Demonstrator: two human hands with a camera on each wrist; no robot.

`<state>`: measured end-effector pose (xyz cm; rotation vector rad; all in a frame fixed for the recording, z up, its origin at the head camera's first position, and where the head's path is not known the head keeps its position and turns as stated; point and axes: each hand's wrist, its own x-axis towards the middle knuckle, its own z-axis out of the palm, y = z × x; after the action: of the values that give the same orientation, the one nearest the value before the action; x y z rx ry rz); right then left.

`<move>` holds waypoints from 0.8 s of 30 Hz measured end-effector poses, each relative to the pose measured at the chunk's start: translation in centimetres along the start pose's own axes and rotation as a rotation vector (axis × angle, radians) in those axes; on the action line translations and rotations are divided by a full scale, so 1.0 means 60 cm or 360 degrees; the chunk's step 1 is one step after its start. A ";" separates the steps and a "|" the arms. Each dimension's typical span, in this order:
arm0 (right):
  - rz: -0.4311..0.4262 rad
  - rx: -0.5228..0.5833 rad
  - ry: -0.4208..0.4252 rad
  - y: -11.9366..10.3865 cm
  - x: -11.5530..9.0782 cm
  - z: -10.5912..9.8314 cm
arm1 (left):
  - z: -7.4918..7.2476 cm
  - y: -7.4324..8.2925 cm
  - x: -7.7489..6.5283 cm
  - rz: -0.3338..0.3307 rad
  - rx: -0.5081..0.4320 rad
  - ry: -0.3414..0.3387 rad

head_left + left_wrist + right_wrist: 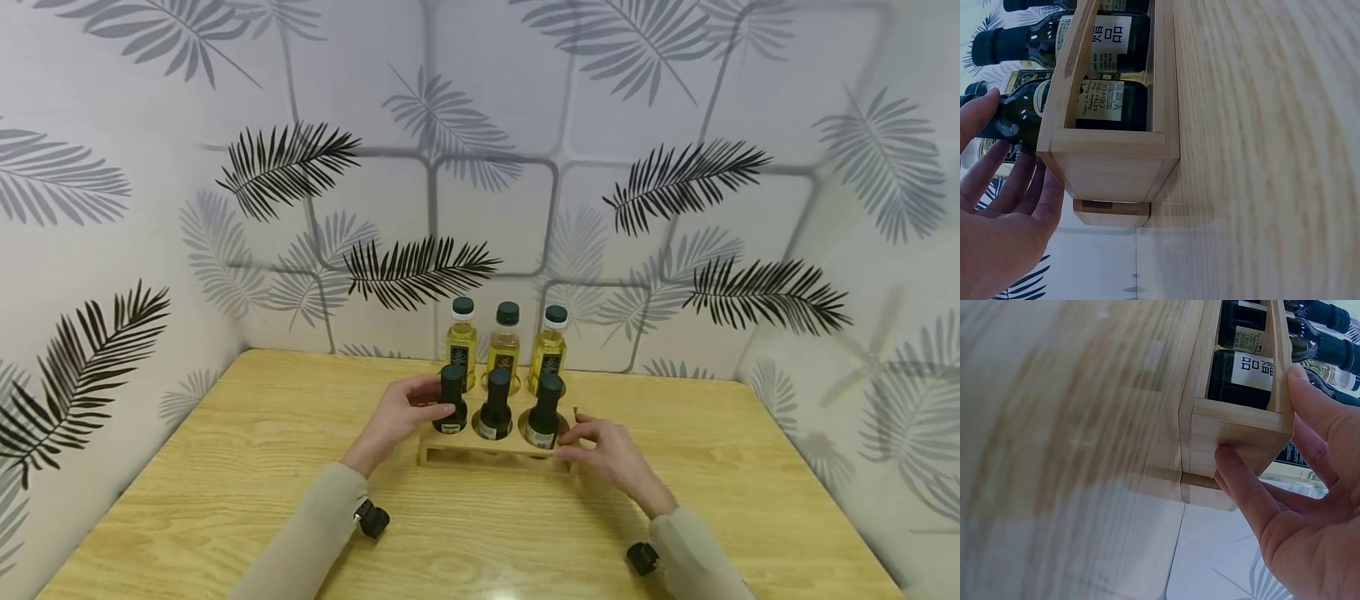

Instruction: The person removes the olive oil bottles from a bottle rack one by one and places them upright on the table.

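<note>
A wooden bottle rack stands on the table with two rows of bottles in its round holes. Three dark glass olive oil bottles, including the middle one, fill the front row; their labels show through the rack's open front. My left hand holds the left dark bottle around its neck and shoulder, thumb in front, fingers on its outer side. At the other end, my right hand grips the rack's right front corner, one fingertip against the end panel. The right dark bottle stands beside its fingers.
Behind, three clear bottles of yellow oil stand in the rear row, among them the left one. The wooden table meets a leaf-patterned wall close behind the rack. Each wrist wears a small black camera.
</note>
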<state>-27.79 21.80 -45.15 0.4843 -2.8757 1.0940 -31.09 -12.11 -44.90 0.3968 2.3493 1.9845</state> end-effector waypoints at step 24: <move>0.0031 0.0073 0.0004 -0.001 -0.001 0.002 | 0.017 0.001 0.005 -0.0073 0.0082 -0.0112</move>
<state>-27.69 21.71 -45.24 0.4575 -2.8648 1.1645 -31.16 -11.04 -44.98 0.4043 2.3493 1.8620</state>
